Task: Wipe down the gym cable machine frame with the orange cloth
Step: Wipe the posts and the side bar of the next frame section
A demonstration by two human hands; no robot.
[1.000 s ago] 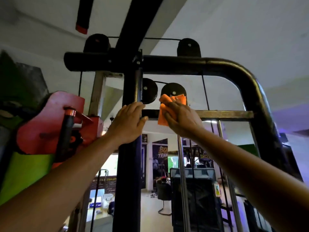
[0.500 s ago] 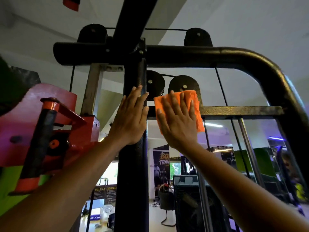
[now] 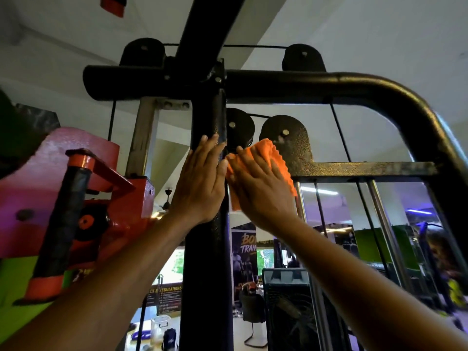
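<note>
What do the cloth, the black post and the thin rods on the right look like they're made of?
Cloth: soft orange fabric, probably microfibre, with a wavy edge and folds. Post: likely steel with speckled black textured paint that glints. Rods: bare polished metal, perhaps chromed, showing bright streaks.

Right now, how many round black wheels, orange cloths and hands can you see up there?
Black wheels: 4
Orange cloths: 1
Hands: 2, left hand and right hand
Total: 7
</note>
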